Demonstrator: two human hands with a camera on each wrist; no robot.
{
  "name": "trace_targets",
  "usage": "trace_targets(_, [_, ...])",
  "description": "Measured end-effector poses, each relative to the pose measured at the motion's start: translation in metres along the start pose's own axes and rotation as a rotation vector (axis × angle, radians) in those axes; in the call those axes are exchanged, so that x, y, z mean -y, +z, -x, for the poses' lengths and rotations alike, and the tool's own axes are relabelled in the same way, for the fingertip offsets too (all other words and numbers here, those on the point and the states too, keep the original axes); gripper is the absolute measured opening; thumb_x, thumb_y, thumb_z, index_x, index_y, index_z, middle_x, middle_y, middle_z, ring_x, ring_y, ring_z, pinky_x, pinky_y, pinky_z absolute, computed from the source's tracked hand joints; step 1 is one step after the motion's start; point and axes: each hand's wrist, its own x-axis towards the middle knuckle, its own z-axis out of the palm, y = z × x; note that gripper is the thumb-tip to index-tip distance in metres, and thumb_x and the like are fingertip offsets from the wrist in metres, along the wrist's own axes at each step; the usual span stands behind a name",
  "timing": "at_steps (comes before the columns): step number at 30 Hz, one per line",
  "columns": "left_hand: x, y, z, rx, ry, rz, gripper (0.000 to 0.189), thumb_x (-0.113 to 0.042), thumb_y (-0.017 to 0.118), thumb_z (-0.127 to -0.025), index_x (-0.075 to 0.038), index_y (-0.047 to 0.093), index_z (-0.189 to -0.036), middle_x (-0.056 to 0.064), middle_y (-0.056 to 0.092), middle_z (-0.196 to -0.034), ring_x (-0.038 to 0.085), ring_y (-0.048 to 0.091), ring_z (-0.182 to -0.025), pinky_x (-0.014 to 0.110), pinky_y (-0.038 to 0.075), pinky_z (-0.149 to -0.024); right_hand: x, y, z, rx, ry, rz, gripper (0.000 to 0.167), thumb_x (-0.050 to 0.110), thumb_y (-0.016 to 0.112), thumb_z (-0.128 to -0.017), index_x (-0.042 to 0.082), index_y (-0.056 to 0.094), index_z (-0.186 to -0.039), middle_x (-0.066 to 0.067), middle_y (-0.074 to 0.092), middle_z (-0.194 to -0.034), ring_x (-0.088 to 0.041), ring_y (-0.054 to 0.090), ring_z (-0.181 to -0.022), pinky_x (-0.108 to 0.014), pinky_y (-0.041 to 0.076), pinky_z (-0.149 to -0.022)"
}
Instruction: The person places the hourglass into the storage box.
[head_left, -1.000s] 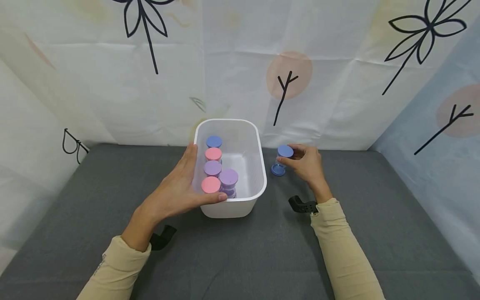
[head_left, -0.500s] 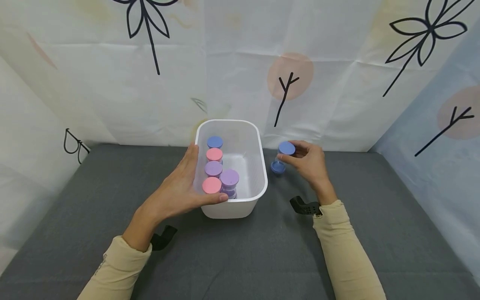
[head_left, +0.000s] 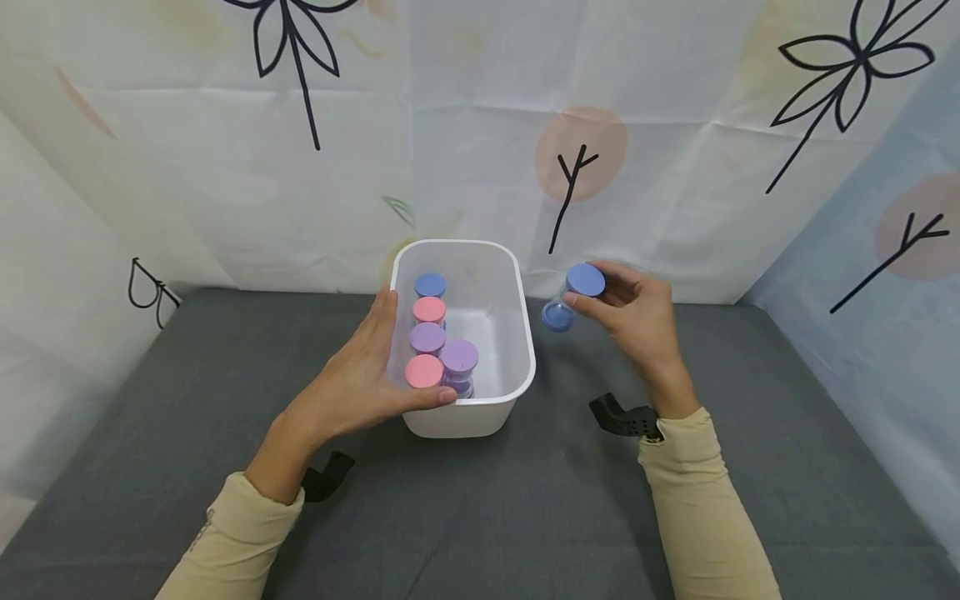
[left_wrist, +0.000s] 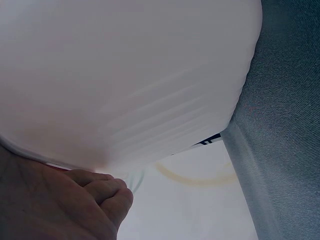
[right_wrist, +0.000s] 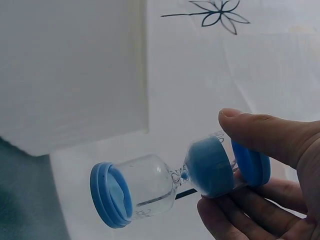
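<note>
My right hand (head_left: 637, 321) pinches a blue-capped hourglass (head_left: 585, 280) between thumb and fingers near its upper cap, to the right of a white plastic bin (head_left: 459, 422). In the right wrist view the hourglass (right_wrist: 210, 167) is tilted, and blue sand fills much of the bulb nearest the hand. My left hand (head_left: 341, 392) holds the bin at its left front corner, thumb over the front rim. Several hourglasses stand inside along the left: one with a blue cap (head_left: 430, 284), pink ones (head_left: 423, 371) and purple ones (head_left: 459, 356). Their lower parts are mostly hidden.
A dark grey cloth (head_left: 480, 517) covers the table. Behind the bin rises a white fabric backdrop (head_left: 465, 167) with printed flowers and twigs, and similar fabric closes off both sides. Each wrist wears a black strap (head_left: 626, 418).
The right hand has raised the blue hourglass off the table, moving it up and slightly right with more tilt. My left hand and the bin stay put.
</note>
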Motion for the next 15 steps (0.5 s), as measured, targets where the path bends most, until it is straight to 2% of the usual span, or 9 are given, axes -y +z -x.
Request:
trace_targets(7, [0.000,0.001,-0.001,-0.013,0.006,0.002,0.134,-0.070,0.081,-0.070,-0.033,-0.008,-0.162,-0.005,0.003,-0.169,0.019,0.017,-0.151,0.056,0.030,-0.115,0.016,-0.001,0.004,-0.014,-0.044,-0.065,0.049,-0.007,0.081,-0.081,-0.010,0.065,-0.127,-0.014,0.068,-0.117,-0.015,0.070,-0.104,-0.023,0.054,-0.088])
trace_targets(15, [-0.001,-0.001,0.001,0.031,-0.045,-0.028,0.136,-0.074,0.077,-0.072,-0.022,-0.010,-0.162,-0.001,-0.005,-0.169,0.020,0.005,-0.155,0.058,0.024,-0.117,0.036,-0.002,0.011,-0.025,-0.114,-0.190,0.048,-0.014,0.080,-0.077,-0.012,0.066,-0.123,-0.013,0.071,-0.112,-0.020,0.071,-0.101,-0.027,0.055,-0.089])
